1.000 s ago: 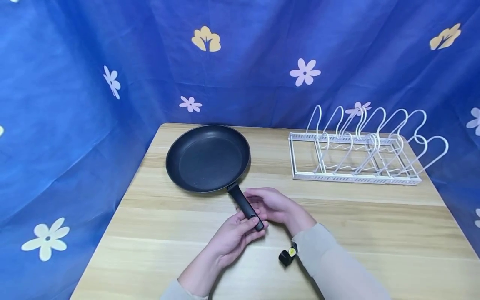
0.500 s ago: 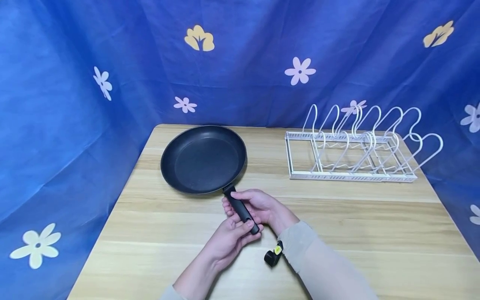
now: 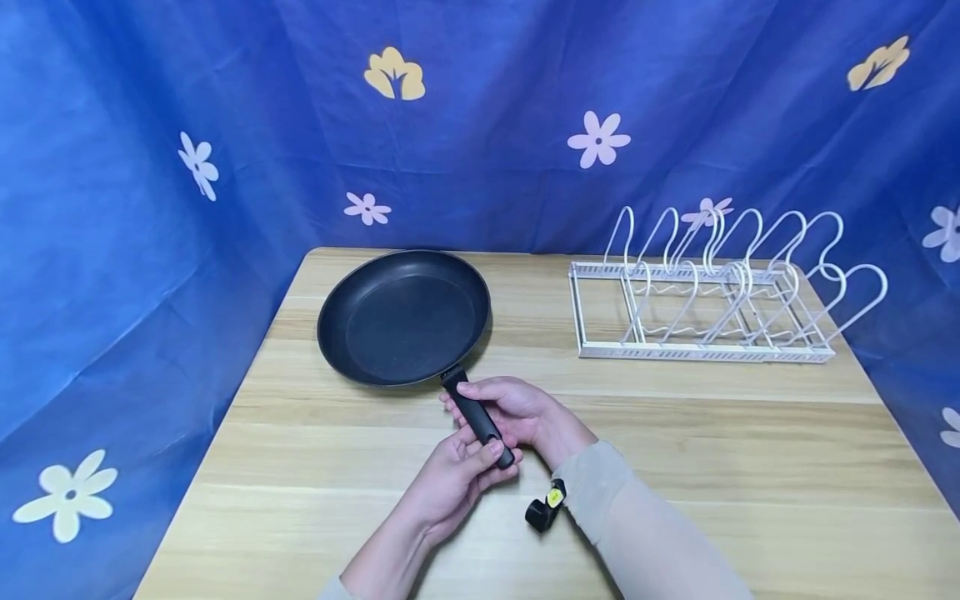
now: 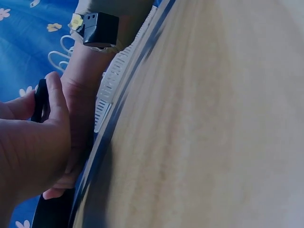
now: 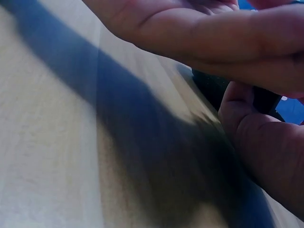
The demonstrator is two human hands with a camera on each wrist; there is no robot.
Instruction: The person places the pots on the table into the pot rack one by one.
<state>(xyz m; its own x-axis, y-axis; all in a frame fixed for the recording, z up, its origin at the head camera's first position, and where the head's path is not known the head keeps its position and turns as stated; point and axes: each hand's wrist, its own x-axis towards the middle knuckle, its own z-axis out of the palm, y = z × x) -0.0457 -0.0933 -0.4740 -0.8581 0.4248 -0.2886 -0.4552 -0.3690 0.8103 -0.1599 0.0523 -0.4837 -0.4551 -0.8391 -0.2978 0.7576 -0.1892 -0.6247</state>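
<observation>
A black frying pan (image 3: pixel 408 321) is at the back left of the table, its handle pointing toward me and slightly right. My left hand (image 3: pixel 453 475) pinches the end of the handle, thumb on top and fingers underneath. Farther up, near the pan, my right hand (image 3: pixel 517 408) grips the same handle with its thumb on top and fingers beneath. In the left wrist view the handle's end (image 4: pixel 41 100) shows between the left thumb and fingers. The right wrist view shows both hands close together, with part of the black pan (image 5: pixel 209 85) behind them.
A white wire rack (image 3: pixel 705 354) with upright loops stands at the back right of the wooden table (image 3: pixel 712 467). A blue flowered curtain (image 3: pixel 487 125) hangs behind and at the sides. A small black wrist camera (image 3: pixel 543 510) sits on the right wrist.
My right hand has moved up along the handle toward the pan, and its thumb has come down on top. The left hand keeps its hold. The whole view has shifted slightly.
</observation>
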